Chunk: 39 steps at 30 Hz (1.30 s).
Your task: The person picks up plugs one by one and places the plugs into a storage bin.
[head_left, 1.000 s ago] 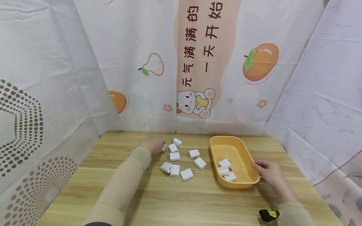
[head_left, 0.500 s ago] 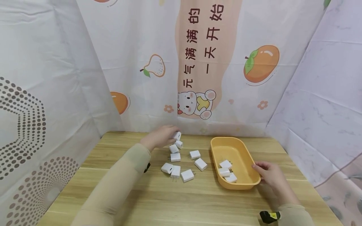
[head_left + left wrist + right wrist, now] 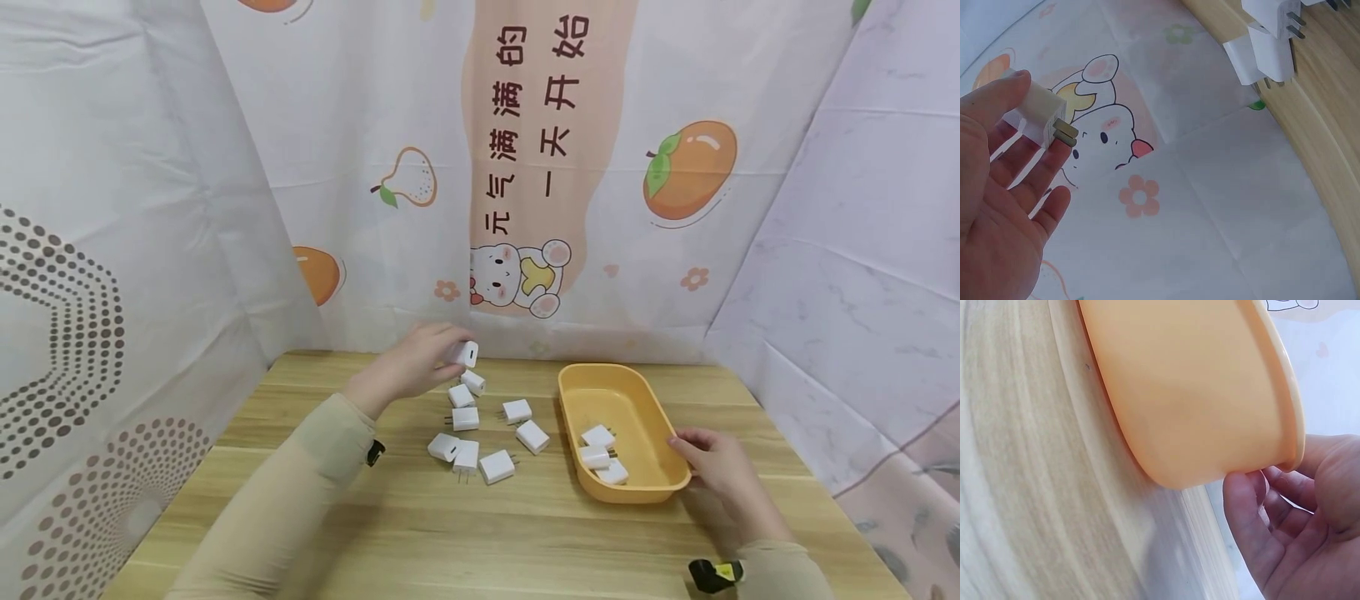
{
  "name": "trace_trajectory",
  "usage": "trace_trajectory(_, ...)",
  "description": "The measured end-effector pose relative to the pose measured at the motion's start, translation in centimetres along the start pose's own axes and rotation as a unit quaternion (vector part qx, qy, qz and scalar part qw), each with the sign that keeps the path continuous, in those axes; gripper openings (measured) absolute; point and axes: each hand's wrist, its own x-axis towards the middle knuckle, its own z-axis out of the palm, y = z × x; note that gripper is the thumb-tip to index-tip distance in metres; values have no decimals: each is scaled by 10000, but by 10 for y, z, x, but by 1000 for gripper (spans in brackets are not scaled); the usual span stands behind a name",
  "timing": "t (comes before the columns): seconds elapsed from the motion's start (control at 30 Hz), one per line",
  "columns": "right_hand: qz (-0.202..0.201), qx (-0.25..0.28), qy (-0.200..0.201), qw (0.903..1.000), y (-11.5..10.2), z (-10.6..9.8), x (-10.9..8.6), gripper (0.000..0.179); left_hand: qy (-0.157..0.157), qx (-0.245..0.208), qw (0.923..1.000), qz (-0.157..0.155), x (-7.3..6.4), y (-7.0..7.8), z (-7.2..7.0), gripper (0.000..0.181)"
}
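My left hand [image 3: 412,362] pinches a white charger plug [image 3: 469,354] between thumb and fingers, raised above the far side of the table. In the left wrist view, the thumb lies across the top of that charger plug [image 3: 1038,112] and its two metal prongs point away from the palm. My right hand [image 3: 723,471] grips the near right rim of a yellow plastic tray [image 3: 615,400]. The right wrist view has its fingers [image 3: 1244,494] at the end wall of the tray. Several white charger plugs [image 3: 465,418] lie scattered between the hands.
Inside the tray, three white charger plugs [image 3: 596,457] are bunched at its left side. The wooden table [image 3: 480,542] ends at a printed cloth backdrop [image 3: 600,292], close behind the left hand. More cloth hangs at both sides.
My left hand has gone from left of the scattered plugs to above their far end, lifting the charger plug and turning it. The right hand and tray have stayed put.
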Motion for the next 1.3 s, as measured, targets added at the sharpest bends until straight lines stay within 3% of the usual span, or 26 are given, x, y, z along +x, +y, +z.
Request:
trace_trajectory(0.3, 10, 61, -42, 10000, -1, -1, -1, 53, -113, 137, 9998, -104, -4, 3, 0, 42)
trace_trajectory(0.57, -6, -7, -50, 10000, -2, -1, 1, 53, -192, -9, 9996, -215, 5, 8, 8, 43)
trace_trajectory(0.93, 14, -36, -18, 10000, 0, 0, 1, 52, -318, 48, 9993, -182, 41, 28, 25, 41)
trace_trajectory(1.13, 40, 14, 1, 10000, 1, 1, 1, 53, -182, 85, 9998, 37, 61, 43, 30, 42)
trace_trajectory(1.3, 46, -8, 10, 10000, 1, 0, 1, 53, -218, 90, 9997, 14, 77, 58, 39, 44)
